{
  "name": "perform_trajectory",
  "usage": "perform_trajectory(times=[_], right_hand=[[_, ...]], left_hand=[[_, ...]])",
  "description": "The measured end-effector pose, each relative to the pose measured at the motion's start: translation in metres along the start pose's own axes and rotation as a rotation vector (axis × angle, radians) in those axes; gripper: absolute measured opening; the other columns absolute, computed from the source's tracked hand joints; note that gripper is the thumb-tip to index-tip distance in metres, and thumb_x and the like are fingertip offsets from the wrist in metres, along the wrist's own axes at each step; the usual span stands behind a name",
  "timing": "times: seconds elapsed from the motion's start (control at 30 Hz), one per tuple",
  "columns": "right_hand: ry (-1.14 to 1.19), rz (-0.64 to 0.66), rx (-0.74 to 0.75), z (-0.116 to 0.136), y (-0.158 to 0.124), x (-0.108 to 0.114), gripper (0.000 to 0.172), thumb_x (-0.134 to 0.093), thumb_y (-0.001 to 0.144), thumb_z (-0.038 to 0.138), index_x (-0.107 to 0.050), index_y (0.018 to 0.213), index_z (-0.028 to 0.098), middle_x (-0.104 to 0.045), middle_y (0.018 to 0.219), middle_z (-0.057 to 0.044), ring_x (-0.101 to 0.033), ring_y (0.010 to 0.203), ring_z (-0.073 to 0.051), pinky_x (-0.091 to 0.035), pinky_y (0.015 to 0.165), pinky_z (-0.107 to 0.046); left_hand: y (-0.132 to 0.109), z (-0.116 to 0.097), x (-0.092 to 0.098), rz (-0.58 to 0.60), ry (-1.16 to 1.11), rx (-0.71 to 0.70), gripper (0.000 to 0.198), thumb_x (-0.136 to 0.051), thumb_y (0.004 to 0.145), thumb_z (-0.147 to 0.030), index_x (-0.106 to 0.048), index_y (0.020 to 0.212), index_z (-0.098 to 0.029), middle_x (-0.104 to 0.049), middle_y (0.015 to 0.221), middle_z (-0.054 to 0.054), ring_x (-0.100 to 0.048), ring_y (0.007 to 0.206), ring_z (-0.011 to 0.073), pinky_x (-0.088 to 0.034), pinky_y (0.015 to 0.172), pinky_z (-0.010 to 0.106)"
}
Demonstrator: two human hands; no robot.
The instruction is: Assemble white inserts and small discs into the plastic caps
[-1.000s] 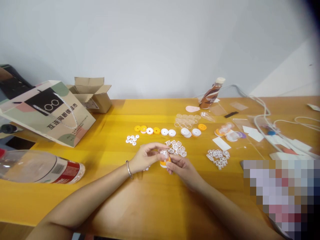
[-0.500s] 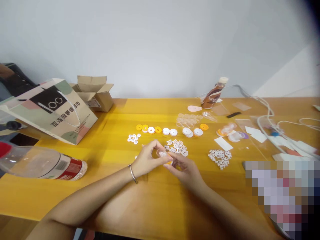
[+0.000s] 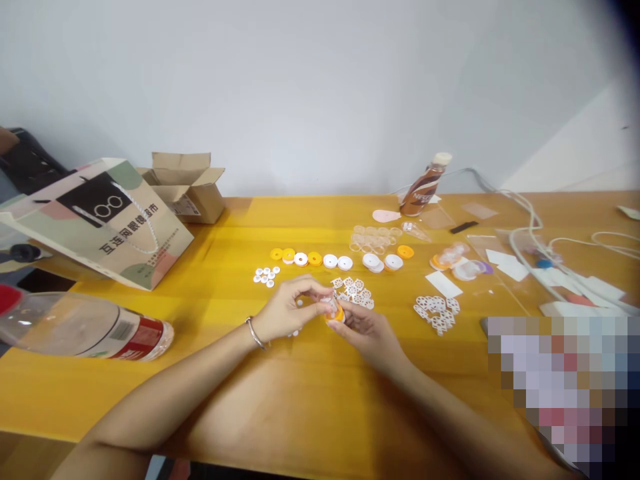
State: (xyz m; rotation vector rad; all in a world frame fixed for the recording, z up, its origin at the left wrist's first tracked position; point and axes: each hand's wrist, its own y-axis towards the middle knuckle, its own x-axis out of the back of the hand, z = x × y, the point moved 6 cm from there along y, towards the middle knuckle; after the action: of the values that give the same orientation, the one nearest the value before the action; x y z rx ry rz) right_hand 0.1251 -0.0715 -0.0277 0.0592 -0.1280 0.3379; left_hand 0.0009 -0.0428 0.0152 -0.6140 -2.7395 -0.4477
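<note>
My left hand (image 3: 286, 310) is closed in a pinch on a small clear-and-white plastic piece (image 3: 328, 305). Just below and against that piece, my right hand (image 3: 374, 337) grips an orange round disc (image 3: 336, 317) by its edge. Fingers partly hide both parts, so how they join cannot be made out. Beyond my hands lie white openwork plastic pieces (image 3: 357, 291) and a row of white discs (image 3: 331, 261) and orange discs (image 3: 315, 258). Small white round pieces (image 3: 263, 275) form a group to the left, and clear rings (image 3: 375, 239) lie farther back.
A paper bag (image 3: 150, 257), a cardboard box (image 3: 205, 200) and a large plastic bottle (image 3: 90, 327) stand or lie at left. At right are a brown drink bottle (image 3: 424, 190), more openwork pieces (image 3: 437, 312), white cards (image 3: 443, 285) and cables (image 3: 530, 230).
Both hands stay together with the parts between them. The held orange disc has turned and shows more of its side. My left hand has shifted slightly left and its fingers have moved.
</note>
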Motion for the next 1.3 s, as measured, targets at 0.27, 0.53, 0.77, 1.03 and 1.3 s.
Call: perform_trajectory(times=[0.27,0.53,0.77,1.03,1.3], right_hand=[[0.279,0.113,-0.125,-0.01,0.0,-0.007,0.022,-0.056,0.074,0.036,-0.06,0.082,0.016,-0.047,0.06,0.002,-0.039,0.052,-0.007,-0.036,0.051,-0.02],[0.224,0.089,-0.159,-0.014,0.003,-0.004,0.025,-0.06,0.07,0.037,-0.062,0.087,0.017,-0.047,0.062,0.002,-0.038,0.054,-0.008,-0.036,0.052,-0.021],[0.226,0.106,-0.162,-0.016,0.005,-0.004,0.028,-0.06,0.07,0.037,-0.062,0.09,0.017,-0.049,0.064,0.001,-0.04,0.056,-0.008,-0.037,0.054,-0.021],[0.229,0.125,-0.164,-0.017,0.004,-0.005,0.029,-0.059,0.07,0.039,-0.063,0.087,0.016,-0.05,0.062,0.001,-0.041,0.054,-0.008,-0.038,0.053,-0.02],[0.224,0.12,-0.163,-0.018,0.005,-0.005,0.029,-0.059,0.07,0.038,-0.062,0.09,0.017,-0.052,0.065,0.001,-0.042,0.055,-0.008,-0.039,0.053,-0.021]], left_hand=[[-0.001,-0.005,-0.009,0.269,-0.377,-0.049,0.023,-0.044,0.084,-0.023,-0.055,0.103,-0.017,-0.054,0.111,0.01,-0.05,0.104,0.019,-0.039,0.091,0.037],[0.002,0.001,0.005,0.121,-0.032,0.038,0.028,-0.059,0.074,-0.027,-0.053,0.1,-0.018,-0.057,0.099,0.008,-0.053,0.091,0.017,-0.044,0.079,0.033],[0.002,-0.008,0.008,0.25,0.04,-0.007,0.036,-0.054,0.077,-0.022,-0.047,0.111,-0.022,-0.048,0.116,0.008,-0.044,0.109,0.0191,-0.037,0.09,0.035],[0.002,-0.005,0.006,0.347,0.004,-0.03,0.037,-0.05,0.079,-0.019,-0.045,0.116,-0.027,-0.046,0.121,0.007,-0.043,0.111,0.0195,-0.04,0.086,0.034],[0.0,-0.014,0.002,0.43,0.081,-0.107,0.034,-0.045,0.081,-0.018,-0.048,0.114,-0.027,-0.043,0.124,0.005,-0.041,0.113,0.0182,-0.037,0.09,0.033]])
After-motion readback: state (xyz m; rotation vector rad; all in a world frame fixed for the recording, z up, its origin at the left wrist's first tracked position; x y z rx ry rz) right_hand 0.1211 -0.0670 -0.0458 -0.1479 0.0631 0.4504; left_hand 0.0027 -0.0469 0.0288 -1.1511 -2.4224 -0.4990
